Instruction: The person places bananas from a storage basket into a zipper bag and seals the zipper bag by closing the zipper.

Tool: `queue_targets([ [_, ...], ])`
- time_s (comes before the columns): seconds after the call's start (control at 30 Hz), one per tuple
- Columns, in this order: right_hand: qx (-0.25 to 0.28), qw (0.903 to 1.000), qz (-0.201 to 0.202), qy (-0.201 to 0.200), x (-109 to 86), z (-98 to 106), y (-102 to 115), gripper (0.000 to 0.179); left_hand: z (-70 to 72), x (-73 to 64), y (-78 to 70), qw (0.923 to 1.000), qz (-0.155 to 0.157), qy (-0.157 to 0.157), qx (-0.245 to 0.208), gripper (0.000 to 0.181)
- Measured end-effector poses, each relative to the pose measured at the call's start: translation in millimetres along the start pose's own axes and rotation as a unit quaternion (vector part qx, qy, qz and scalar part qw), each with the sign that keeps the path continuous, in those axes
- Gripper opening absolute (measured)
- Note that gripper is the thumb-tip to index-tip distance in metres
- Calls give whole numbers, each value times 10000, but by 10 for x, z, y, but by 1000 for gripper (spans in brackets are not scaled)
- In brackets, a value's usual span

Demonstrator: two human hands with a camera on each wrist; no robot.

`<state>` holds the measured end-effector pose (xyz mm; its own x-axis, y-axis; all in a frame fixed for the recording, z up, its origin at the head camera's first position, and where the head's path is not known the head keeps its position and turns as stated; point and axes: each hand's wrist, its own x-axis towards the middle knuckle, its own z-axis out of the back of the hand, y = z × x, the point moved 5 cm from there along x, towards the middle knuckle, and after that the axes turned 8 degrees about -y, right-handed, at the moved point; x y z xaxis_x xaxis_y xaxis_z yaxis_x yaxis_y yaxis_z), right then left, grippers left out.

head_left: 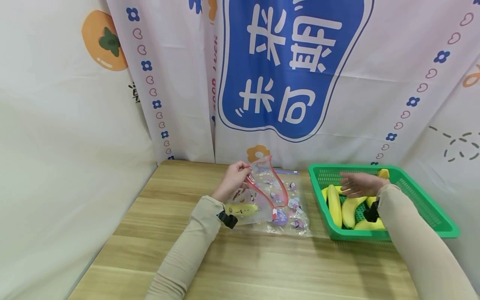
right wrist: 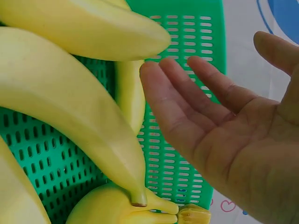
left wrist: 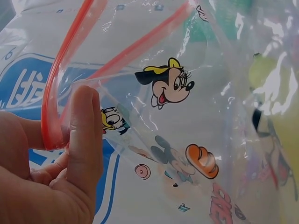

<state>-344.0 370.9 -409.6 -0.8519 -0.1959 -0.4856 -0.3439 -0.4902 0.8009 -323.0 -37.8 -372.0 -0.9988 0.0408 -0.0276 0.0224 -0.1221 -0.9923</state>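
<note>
In the head view my left hand (head_left: 231,181) pinches the red zip rim of a clear plastic zip bag (head_left: 262,210), and its mouth gapes. Up close in the left wrist view, the rim runs between thumb and fingers, and the bag film (left wrist: 140,93) bears cartoon prints. A yellow banana (head_left: 241,209) shows through the bag's left part. My right hand (head_left: 359,184) hovers over the green basket (head_left: 431,223) with its fingers extended and holds nothing. The right wrist view has its fingertips close beside a curved banana (right wrist: 79,98).
Beneath the held bag, a second clear bag with a purple zip (head_left: 286,171) lies flat on the wooden table (head_left: 270,266). Several bananas (head_left: 335,207) lie in the basket at the right. A printed cloth (head_left: 187,104) hangs behind the table's back edge.
</note>
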Motion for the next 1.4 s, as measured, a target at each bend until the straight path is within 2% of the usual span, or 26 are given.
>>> queue_targets([
  [0.13,-158,9997,-58,178,49,-57,-34,75,-1,2,10,10000,-5,-10,-25,21],
  [0.4,-34,9995,-295,107,117,-105,-112,72,-5,-15,-6,9999,-88,-30,40,20],
  [0.63,-211,9990,-347,211,164,-134,-127,75,17,-28,0,9999,-86,25,67,22],
  [0.9,-230,9977,-630,21,220,-196,-171,71,21,-40,-8,9999,-112,37,39,16],
  [1.17,-553,9965,-618,82,311,-227,-226,65,8,-29,10,9998,-106,159,34,21],
  [1.27,-730,9950,-675,-44,334,-237,-224,58,10,-29,11,9998,-88,176,52,22],
  [1.4,-960,9934,-606,-164,331,-261,-191,59,15,-24,6,9998,-74,196,53,22],
])
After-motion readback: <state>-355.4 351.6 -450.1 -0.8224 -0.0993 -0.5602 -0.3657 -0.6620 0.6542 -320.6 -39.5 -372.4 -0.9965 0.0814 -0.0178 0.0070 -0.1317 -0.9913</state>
